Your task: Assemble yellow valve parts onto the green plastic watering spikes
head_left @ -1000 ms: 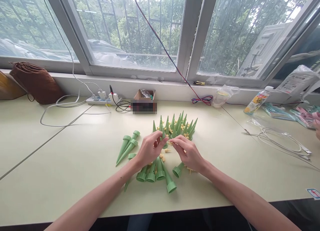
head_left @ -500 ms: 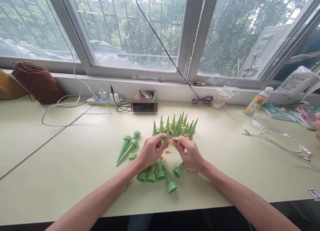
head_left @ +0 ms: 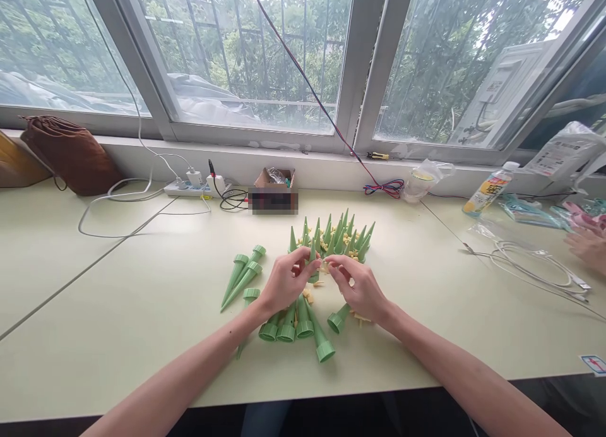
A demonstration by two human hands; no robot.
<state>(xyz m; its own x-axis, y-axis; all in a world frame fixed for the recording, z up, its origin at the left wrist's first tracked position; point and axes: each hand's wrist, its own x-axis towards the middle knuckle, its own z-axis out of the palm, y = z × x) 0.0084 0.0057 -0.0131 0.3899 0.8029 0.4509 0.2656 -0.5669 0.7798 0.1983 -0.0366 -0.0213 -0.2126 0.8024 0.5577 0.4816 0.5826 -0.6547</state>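
Observation:
My left hand [head_left: 284, 282] is closed around a green plastic watering spike [head_left: 313, 251], its tip pointing up. Facing it, my right hand [head_left: 362, 287] pinches a small pale-yellow piece [head_left: 324, 267] at the spike's side; the fingertips hide most of the contact. Just behind both hands, a cluster of green spikes [head_left: 339, 240] stands tip-up with small yellow parts among them. Several loose spikes [head_left: 304, 323] lie with wide capped ends toward me, partly under my left wrist. More spikes [head_left: 237, 276] lie to the left. Loose yellow pieces [head_left: 308, 296] are scattered between my hands.
Along the window sill sit a brown pouch [head_left: 71, 156], a power strip [head_left: 189, 189] and a small box [head_left: 274, 197]. To the right are a bottle [head_left: 490, 189] and a white cable [head_left: 534, 266]. Another person's hand [head_left: 587, 247] shows at the right edge.
The spike in my left hand is now more upright, with its lower end showing. My right hand keeps its pinch nearby. The other person's hand has come further into view.

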